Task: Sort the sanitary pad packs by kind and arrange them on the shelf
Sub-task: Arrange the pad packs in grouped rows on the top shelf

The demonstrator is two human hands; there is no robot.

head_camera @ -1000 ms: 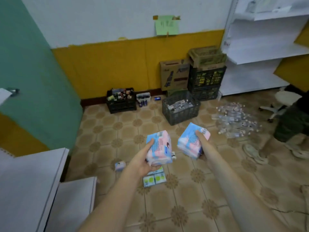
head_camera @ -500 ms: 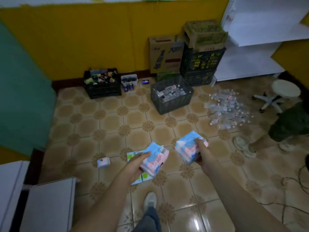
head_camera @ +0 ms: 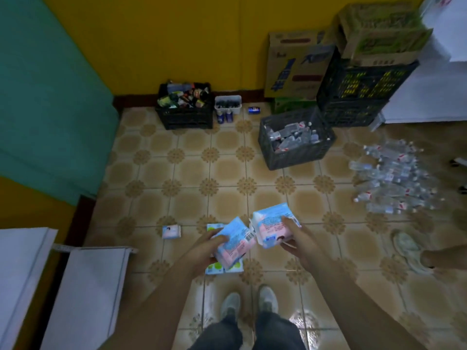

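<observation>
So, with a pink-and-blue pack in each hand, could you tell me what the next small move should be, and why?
Probably turn toward the white shelf at the right and carry both packs there. The left hand grips one pink-and-blue pack and the right hand another; they look alike, so they likely belong together. With both hands full, the green-dotted packs and small pack on the floor must wait.

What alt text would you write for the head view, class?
Seen from above, the left hand and right hand each grip a pink-and-blue pad pack over a tiled floor, with more packs lying below.
</observation>
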